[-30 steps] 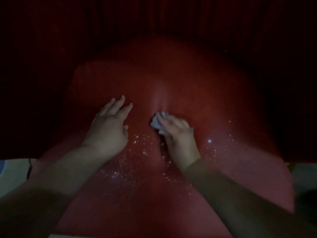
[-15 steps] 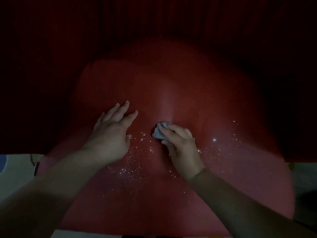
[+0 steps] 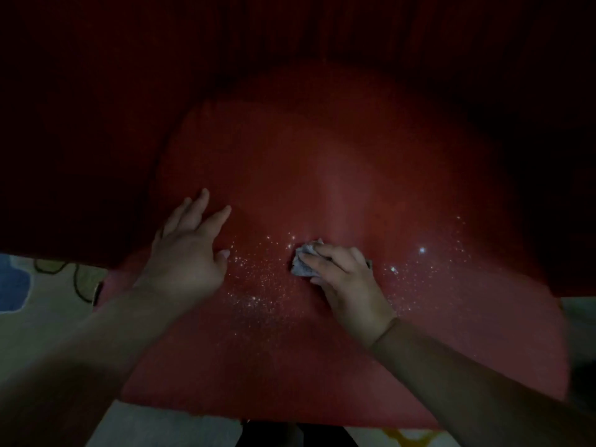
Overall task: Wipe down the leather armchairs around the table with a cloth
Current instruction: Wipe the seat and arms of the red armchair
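The right hand (image 3: 348, 285) has slid a little down and right across the red armchair (image 3: 322, 175), its fingers (image 3: 325, 259) curled onto the crumpled cloth (image 3: 303, 261) and pressing it into the leather. Glistening specks (image 3: 258, 285) remain around it, so this patch looks unfinished. Farther off, the left hand (image 3: 190, 253) stays braced flat, fingers spread.
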A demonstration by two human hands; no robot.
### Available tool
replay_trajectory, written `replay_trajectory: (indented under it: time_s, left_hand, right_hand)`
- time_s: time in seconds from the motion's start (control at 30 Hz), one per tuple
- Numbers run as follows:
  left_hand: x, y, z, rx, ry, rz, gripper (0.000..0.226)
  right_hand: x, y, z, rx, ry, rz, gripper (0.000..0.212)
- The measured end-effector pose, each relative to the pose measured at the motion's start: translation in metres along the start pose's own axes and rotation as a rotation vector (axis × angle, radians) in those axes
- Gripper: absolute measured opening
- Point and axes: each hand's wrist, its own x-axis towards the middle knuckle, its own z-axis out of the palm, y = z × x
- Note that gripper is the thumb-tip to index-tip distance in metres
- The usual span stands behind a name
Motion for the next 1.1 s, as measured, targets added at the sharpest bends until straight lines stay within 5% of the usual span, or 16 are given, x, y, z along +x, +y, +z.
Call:
replay_trajectory:
  time_s: [0.23,0.47,0.7,0.93,1.1]
  left_hand:
    - [-0.016,-0.019,0.006,-0.002,-0.012,-0.002,0.074]
    - [-0.024,-0.028,0.003,-0.03,-0.02,-0.022,0.076]
    - [-0.034,-0.041,0.005,-0.067,0.041,-0.081,0.081]
    - [-0.043,-0.056,0.014,-0.077,-0.003,-0.01,0.083]
    - [-0.048,-0.058,0.019,-0.129,0.031,-0.008,0.079]
  right_hand:
    - [0.084,-0.016,0.011,-0.01,0.132,0.088,0.031]
    - [0.014,-0.03,0.019,-0.039,-0.052,-0.114,0.028]
    - [0.094,-0.042,0.026,0.0,0.021,-0.012,0.032]
    - [0.023,-0.057,0.036,-0.051,-0.116,-0.109,0.039]
    - [0.091,-0.065,0.034,0.039,0.043,-0.018,0.037]
